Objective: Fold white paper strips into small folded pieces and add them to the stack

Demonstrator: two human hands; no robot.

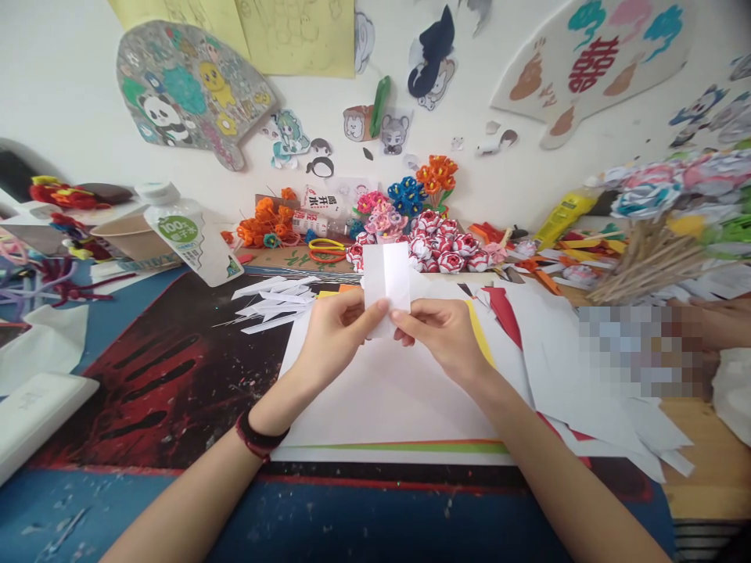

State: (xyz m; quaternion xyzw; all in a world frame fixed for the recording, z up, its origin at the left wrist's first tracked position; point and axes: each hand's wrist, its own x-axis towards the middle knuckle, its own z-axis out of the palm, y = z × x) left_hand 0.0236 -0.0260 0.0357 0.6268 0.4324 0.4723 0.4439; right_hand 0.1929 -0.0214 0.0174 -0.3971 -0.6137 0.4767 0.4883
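Observation:
A small white piece of paper (387,274) with a crease down its middle is held upright in front of me. My left hand (343,320) pinches its lower left part, the thumb lying on the front face. From the other side my right hand (437,328) grips the lower right corner between thumb and fingers. Both thumbs nearly meet at the bottom of the crease. Beneath my hands lies a stack of white sheets (387,399), with green and orange edges showing at the front. Cut white paper strips (275,301) lie to the left of my left hand.
A white bottle (191,234) and a paper cup (126,238) stand at the back left. Red-and-white paper flowers (443,242) line the wall, with yellow-handled scissors (327,249) nearby. Loose white sheets (563,367) and a bundle of sticks (637,266) are on the right.

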